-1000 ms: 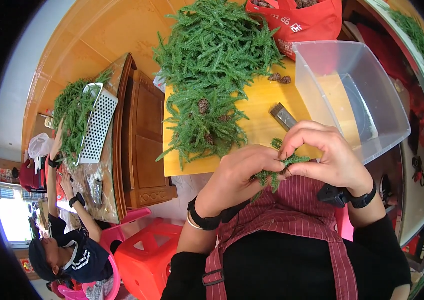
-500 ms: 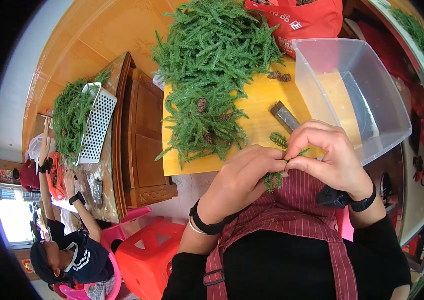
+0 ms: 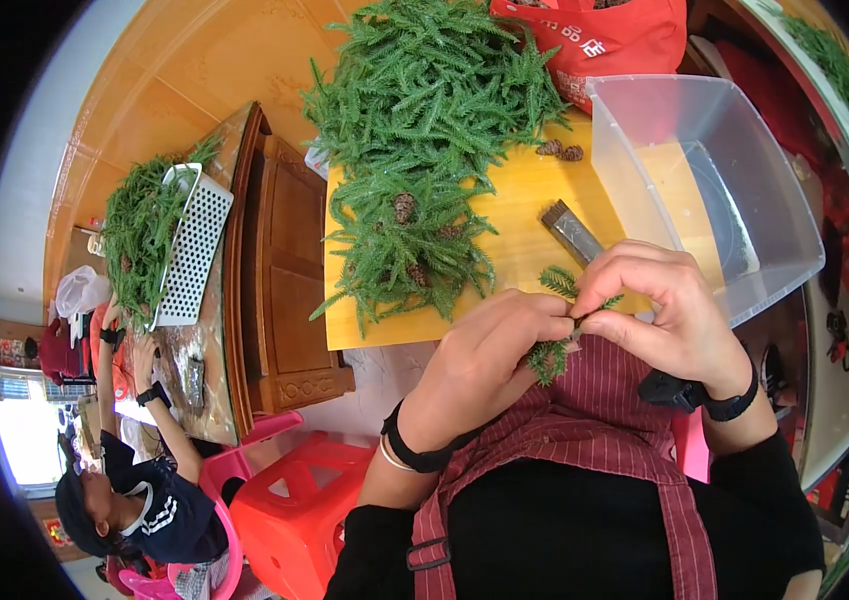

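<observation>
Left hand (image 3: 489, 355) and right hand (image 3: 659, 305): thumb and fingers of both pinched narrow on one small green needle-leaved sprig (image 3: 547, 362); sprig located just off the near edge of the yellow rectangular table (image 3: 529, 215), above the striped maroon fabric apron (image 3: 594, 400); bushy green foliage bunch with brown pine cones (image 3: 414, 245), near left corner; clear plastic rectangular bin (image 3: 644, 165), right edge; bundle of thin brown rods (image 3: 571, 235), just beyond the right hand.

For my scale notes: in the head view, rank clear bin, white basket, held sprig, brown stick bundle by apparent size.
1. Clear bin
2. White basket
3. Held sprig and stick bundle: unranked, the sprig being partly hidden.
</observation>
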Tool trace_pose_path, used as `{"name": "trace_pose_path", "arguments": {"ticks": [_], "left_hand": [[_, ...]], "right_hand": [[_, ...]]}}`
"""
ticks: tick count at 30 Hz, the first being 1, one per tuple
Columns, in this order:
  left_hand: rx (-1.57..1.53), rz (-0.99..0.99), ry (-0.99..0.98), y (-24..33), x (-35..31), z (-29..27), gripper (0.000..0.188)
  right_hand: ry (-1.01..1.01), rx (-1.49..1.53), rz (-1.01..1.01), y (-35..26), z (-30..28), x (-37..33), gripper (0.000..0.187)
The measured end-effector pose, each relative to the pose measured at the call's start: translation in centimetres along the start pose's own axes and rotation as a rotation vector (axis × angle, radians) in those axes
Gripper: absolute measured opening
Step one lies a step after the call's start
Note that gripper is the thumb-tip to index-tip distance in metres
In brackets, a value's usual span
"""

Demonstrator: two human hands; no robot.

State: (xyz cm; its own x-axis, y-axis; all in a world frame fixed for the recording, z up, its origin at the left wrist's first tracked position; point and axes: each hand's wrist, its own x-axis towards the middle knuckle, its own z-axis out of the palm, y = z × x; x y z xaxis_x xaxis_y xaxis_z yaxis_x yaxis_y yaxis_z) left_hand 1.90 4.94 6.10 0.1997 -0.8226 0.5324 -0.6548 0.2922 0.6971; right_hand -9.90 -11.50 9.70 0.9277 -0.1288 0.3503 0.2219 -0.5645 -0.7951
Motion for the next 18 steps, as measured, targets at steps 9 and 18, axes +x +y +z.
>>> {"name": "trace_pose_path", "arguments": {"ticks": [9,18], "left_hand": [[0.178,0.079,0.072,0.5,0.6,0.4,0.035],[0.156,0.015,0.157,0.4,0.6,0.5,0.027]], "right_hand": [[0.142,-0.072,0.076,0.2,1.3,-0.3,0.012],[0.21,-0.051,-0.066,0.6,1.6,-0.4,0.012]]}}
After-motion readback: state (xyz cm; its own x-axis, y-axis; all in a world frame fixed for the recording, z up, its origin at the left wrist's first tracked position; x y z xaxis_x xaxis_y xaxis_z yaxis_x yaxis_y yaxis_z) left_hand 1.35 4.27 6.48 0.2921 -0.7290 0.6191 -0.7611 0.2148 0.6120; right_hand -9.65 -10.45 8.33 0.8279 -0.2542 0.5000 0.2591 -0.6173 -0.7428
